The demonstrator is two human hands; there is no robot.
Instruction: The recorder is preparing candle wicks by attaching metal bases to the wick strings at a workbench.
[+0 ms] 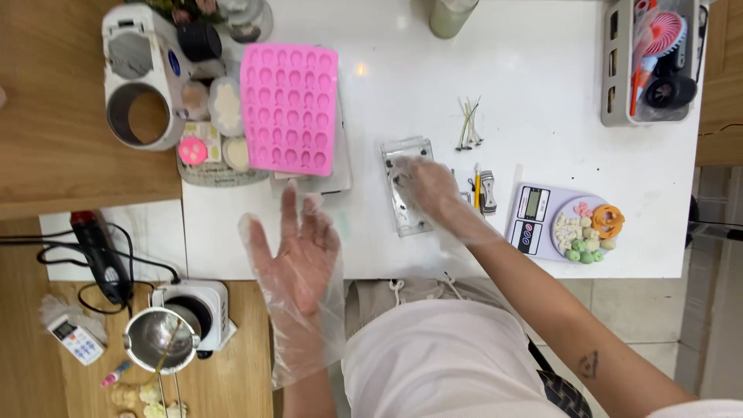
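**Clear plastic mould under my right hand, left hand raised open**

Head view. Clear plastic mould (404, 186), a small rectangular tray, lies at the centre of the frame on the white table (557, 85). My right hand (429, 188), in a thin transparent glove, rests on the mould's right half with fingers bent down onto it; whether they actually grip it I cannot tell. My left hand (298, 248), also gloved, hovers low and left of centre, palm up, fingers spread wide, holding nothing. Just above it, upper centre-left, lies a pink silicone mould (290, 108) with rows of small cavities, and beside that, further left, small round pots of pale wax (226, 104). Right of the clear mould lie a few small tools (484, 192), then a lilac kitchen scale (542, 220) carrying little coloured wax shapes (588, 232). Thin wicks (467, 124) lie above centre-right. At lower left, a metal melting pot (161, 339) sits beside a white hotplate (197, 306).
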